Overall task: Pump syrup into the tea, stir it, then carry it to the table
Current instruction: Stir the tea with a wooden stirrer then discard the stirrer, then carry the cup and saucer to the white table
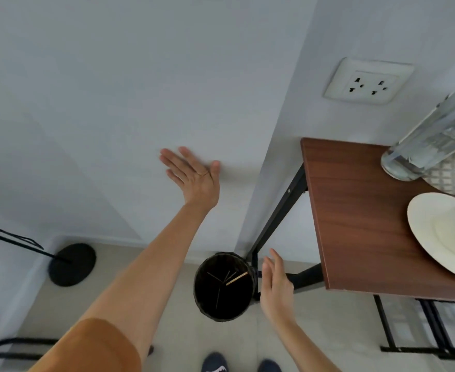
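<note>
No tea and no syrup pump show in the head view. My left hand (194,174) is stretched forward at the white wall, palm up and fingers spread, holding nothing. My right hand (276,284) hangs lower, flat and edge-on beside the black bin, also holding nothing. The brown wooden table (355,210) stands to the right of both hands. On it are a clear glass bottle (430,140) near the back corner and a white upturned dish or lid (444,232) at the right edge.
A black round bin (223,287) with a wooden stick in it stands on the floor by the table's black leg (277,213). A black lamp base (72,264) sits left. A wall socket (368,81) is above the table. My shoes (215,362) show at the bottom.
</note>
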`<control>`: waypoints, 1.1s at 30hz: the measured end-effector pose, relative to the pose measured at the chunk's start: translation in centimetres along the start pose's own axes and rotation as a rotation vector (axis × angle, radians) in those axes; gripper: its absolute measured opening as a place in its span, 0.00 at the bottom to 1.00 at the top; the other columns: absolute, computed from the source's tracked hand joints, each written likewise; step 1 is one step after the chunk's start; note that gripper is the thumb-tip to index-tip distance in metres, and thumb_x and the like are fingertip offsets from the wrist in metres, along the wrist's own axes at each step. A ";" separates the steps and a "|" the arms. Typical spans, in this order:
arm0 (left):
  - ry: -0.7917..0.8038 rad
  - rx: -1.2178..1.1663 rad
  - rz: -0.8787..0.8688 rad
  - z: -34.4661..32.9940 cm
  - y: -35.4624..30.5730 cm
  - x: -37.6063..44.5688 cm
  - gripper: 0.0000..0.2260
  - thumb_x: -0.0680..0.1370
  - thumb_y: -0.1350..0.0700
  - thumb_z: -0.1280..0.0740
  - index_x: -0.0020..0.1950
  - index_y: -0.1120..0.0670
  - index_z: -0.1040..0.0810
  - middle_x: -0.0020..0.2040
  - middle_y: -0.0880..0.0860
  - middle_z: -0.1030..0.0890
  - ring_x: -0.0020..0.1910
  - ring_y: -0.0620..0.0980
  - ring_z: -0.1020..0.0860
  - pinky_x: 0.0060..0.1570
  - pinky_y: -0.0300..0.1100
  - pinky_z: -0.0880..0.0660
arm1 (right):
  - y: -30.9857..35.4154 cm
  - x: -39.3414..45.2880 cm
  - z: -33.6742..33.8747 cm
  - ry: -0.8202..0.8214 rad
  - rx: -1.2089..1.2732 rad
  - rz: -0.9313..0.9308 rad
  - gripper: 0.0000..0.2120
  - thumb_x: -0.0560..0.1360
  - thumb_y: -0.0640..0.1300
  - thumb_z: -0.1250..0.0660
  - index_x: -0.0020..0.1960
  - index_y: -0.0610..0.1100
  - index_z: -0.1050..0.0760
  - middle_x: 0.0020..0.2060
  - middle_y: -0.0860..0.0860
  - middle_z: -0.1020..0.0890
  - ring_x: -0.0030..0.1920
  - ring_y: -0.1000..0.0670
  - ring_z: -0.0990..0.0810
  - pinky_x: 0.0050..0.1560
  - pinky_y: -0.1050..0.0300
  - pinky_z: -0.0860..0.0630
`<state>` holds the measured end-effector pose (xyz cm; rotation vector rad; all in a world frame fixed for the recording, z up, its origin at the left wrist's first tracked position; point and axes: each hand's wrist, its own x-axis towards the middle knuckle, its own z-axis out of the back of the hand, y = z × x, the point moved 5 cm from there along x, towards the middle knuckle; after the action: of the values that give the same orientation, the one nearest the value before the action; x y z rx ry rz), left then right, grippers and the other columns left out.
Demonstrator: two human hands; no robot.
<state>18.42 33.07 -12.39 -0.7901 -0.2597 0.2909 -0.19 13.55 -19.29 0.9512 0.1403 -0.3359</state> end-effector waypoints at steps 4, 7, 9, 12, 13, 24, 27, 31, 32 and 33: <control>0.032 0.019 0.029 0.5 -0.3 -0.3 0.42 0.80 0.38 0.54 0.78 0.69 0.65 0.77 0.76 0.65 0.78 0.74 0.66 0.76 0.66 0.63 | 2.6 -0.9 1.5 -0.040 0.009 0.072 0.20 0.85 0.45 0.47 0.76 0.45 0.35 0.68 0.47 0.21 0.65 0.45 0.20 0.65 0.55 0.29; 0.066 0.013 0.078 1.1 -0.9 -0.9 0.40 0.82 0.40 0.51 0.78 0.64 0.69 0.78 0.71 0.69 0.78 0.68 0.69 0.76 0.65 0.64 | 5.9 -2.5 3.2 -0.038 0.087 0.183 0.23 0.83 0.50 0.47 0.76 0.44 0.35 0.71 0.51 0.24 0.70 0.52 0.25 0.69 0.63 0.32; 0.082 -0.006 0.106 1.8 -1.6 -1.7 0.39 0.84 0.41 0.48 0.78 0.60 0.72 0.78 0.66 0.72 0.79 0.63 0.71 0.76 0.64 0.65 | 8.3 -3.6 5.1 -0.064 0.175 0.282 0.24 0.81 0.53 0.47 0.75 0.46 0.33 0.71 0.54 0.24 0.71 0.56 0.27 0.72 0.58 0.32; 0.104 -0.016 0.146 2.9 -3.0 -3.2 0.39 0.85 0.43 0.46 0.79 0.57 0.71 0.80 0.62 0.72 0.80 0.59 0.70 0.78 0.67 0.62 | 10.9 -5.0 9.2 -0.156 0.258 0.413 0.16 0.81 0.50 0.43 0.68 0.54 0.29 0.64 0.59 0.21 0.66 0.64 0.24 0.67 0.65 0.28; 0.116 -0.011 0.152 3.3 -3.8 -3.8 0.38 0.85 0.43 0.46 0.80 0.56 0.70 0.80 0.61 0.72 0.80 0.59 0.70 0.77 0.68 0.62 | 11.5 -5.4 11.0 -0.187 0.277 0.448 0.14 0.82 0.47 0.41 0.66 0.56 0.29 0.62 0.60 0.20 0.64 0.65 0.23 0.64 0.69 0.28; 0.357 -0.004 -0.257 -1.3 -22.7 -18.6 0.30 0.84 0.45 0.42 0.83 0.47 0.52 0.84 0.54 0.62 0.82 0.54 0.64 0.78 0.63 0.60 | -0.1 -5.7 33.0 -0.626 0.280 0.207 0.04 0.80 0.41 0.33 0.48 0.49 0.22 0.34 0.53 0.16 0.36 0.54 0.17 0.38 0.53 0.20; 0.467 0.050 -0.259 -6.2 -25.1 -22.3 0.28 0.85 0.46 0.42 0.83 0.45 0.49 0.84 0.53 0.59 0.83 0.54 0.62 0.77 0.65 0.60 | -4.3 -3.2 36.9 -0.522 0.251 0.044 0.04 0.81 0.40 0.36 0.54 0.45 0.25 0.34 0.48 0.17 0.30 0.49 0.18 0.32 0.47 0.18; 0.524 0.153 -0.241 -10.8 -26.9 -24.7 0.27 0.85 0.45 0.45 0.83 0.45 0.49 0.85 0.54 0.54 0.83 0.56 0.59 0.76 0.68 0.62 | -6.2 0.8 39.6 -0.280 0.250 -0.068 0.14 0.82 0.39 0.38 0.67 0.43 0.32 0.38 0.40 0.17 0.22 0.51 0.22 0.20 0.59 0.26; 0.511 0.190 -0.244 -11.3 -27.2 -25.0 0.27 0.85 0.44 0.46 0.83 0.46 0.49 0.85 0.55 0.53 0.83 0.56 0.59 0.76 0.68 0.63 | -6.1 1.6 39.9 -0.227 0.240 -0.081 0.16 0.82 0.39 0.39 0.69 0.43 0.33 0.38 0.40 0.17 0.21 0.51 0.23 0.20 0.61 0.27; 0.498 0.215 -0.245 -11.6 -27.4 -25.3 0.26 0.85 0.44 0.46 0.83 0.46 0.48 0.84 0.55 0.51 0.83 0.57 0.58 0.76 0.69 0.63 | -6.0 2.4 40.0 -0.183 0.228 -0.086 0.18 0.82 0.40 0.39 0.71 0.44 0.34 0.37 0.41 0.17 0.20 0.51 0.23 0.19 0.61 0.28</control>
<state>3.20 -1.75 -3.36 -0.5871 0.1435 -0.1124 -1.18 -22.85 -1.44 1.1363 -0.0254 -0.5245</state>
